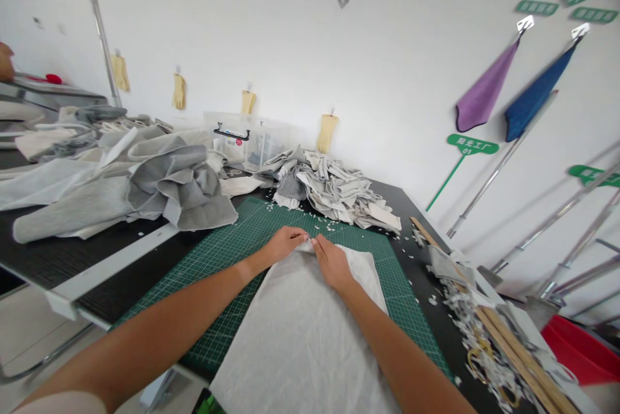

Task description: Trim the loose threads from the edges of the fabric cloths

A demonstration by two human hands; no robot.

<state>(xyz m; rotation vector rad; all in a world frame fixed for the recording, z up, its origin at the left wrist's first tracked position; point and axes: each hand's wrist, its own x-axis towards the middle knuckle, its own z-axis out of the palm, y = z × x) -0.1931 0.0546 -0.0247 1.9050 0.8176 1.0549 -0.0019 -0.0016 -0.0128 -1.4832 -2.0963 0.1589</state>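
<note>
A large sheet of light grey fabric (300, 330) lies on a green cutting mat (232, 252), hanging over the near edge. My left hand (283, 244) and my right hand (332, 262) meet at the sheet's far edge. Both pinch that edge with closed fingers, thumbs nearly touching each other. Both forearms stretch over the fabric and mat toward it.
A pile of cut grey and cream fabric pieces (334, 191) lies behind the mat. Bigger grey cloths (165, 185) are heaped at the left. Scraps, wooden sticks (504, 330) and scissors (484, 362) line the right table edge. A red bin (578, 349) stands below. A clear plastic box (247, 139) sits by the wall.
</note>
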